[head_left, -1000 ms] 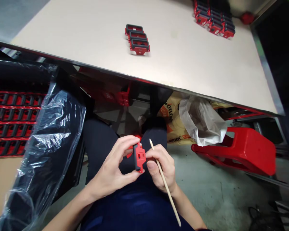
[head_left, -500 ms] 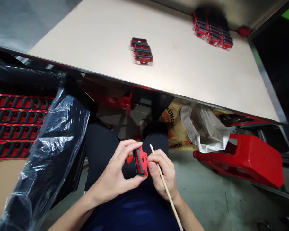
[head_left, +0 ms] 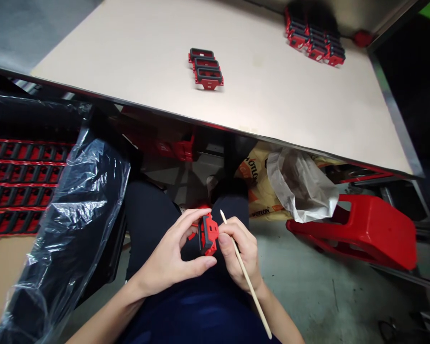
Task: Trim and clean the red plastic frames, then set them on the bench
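Over my lap, my left hand [head_left: 174,255] pinches a small red and black plastic part [head_left: 208,234] between thumb and fingers. My right hand [head_left: 240,253] presses its thumb against the same part's right side and also grips a thin wooden stick [head_left: 244,272], whose pointed tip stands up beside the part. Both hands are closed. On the beige table [head_left: 136,62] above lie three similar red and black parts [head_left: 205,68] in a short row.
A larger group of the same parts [head_left: 315,40] sits at the table's far right. Left of my legs stands a box lined with black plastic [head_left: 71,210], with rows of red and black parts [head_left: 21,181]. A red stool [head_left: 361,231] and a white bag [head_left: 301,184] lie under the table.
The part has been turned a little in my fingers, and both hands stay on it. The camera view shifted slightly up and down.
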The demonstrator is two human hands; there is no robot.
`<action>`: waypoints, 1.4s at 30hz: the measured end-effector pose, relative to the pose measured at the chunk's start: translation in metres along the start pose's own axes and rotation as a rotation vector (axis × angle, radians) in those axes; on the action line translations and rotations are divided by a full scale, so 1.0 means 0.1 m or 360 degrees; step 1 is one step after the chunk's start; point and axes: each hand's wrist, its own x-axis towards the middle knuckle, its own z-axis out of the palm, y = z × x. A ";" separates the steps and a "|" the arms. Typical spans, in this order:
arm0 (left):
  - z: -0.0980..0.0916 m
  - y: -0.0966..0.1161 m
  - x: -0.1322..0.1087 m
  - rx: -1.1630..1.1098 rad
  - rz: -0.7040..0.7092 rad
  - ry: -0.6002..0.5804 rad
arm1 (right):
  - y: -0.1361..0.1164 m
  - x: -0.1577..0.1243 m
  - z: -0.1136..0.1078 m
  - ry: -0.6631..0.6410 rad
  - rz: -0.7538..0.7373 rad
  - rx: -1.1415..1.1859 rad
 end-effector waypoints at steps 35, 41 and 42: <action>-0.04 -0.05 -0.04 0.0170 0.0136 0.0052 | -0.07 0.01 -0.02 -0.0041 0.0019 -0.0051; -0.02 -0.09 -0.05 -0.0053 0.0096 0.0044 | -0.05 0.02 -0.01 -0.0053 0.0083 -0.0009; -0.03 -0.10 -0.04 -0.0111 0.0078 0.0044 | -0.04 0.02 -0.01 -0.0052 0.0080 -0.0014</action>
